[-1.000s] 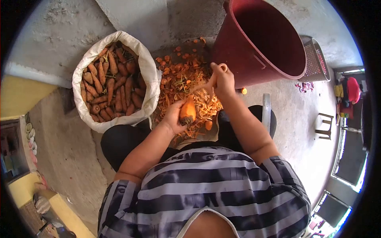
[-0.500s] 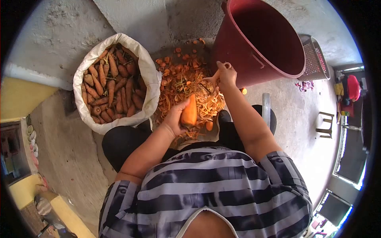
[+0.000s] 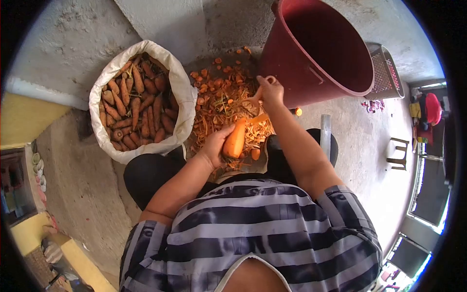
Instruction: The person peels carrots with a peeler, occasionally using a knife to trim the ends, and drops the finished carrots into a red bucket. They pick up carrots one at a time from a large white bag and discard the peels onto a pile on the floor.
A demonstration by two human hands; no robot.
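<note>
My left hand (image 3: 215, 146) is wrapped round a bright orange carrot (image 3: 235, 142), its narrower end pointing up and away from me. Above it and to the right, my right hand (image 3: 272, 93) grips a pale orange Y-shaped peeler (image 3: 254, 100) by its handle. A wide strip of peel (image 3: 259, 118) stretches off to the right near the carrot's far end. Under both hands lies a heap of peelings (image 3: 221, 95), mixed with cut carrot ends. To the left, a white sack (image 3: 183, 90) with a rolled-down rim holds many unpeeled carrots (image 3: 146, 109).
A large dark red bin (image 3: 284, 61) stands just beyond my right hand, with a perforated plastic basket (image 3: 388, 73) behind it. The grey wall (image 3: 160, 24) closes off the far side. A grey curved handle or bar (image 3: 326, 134) rises beside my right knee.
The carrot has shifted in my left hand and shows more orange surface. My right hand has moved slightly left with the peeler, and a peel strip now shows near the carrot's far end.
</note>
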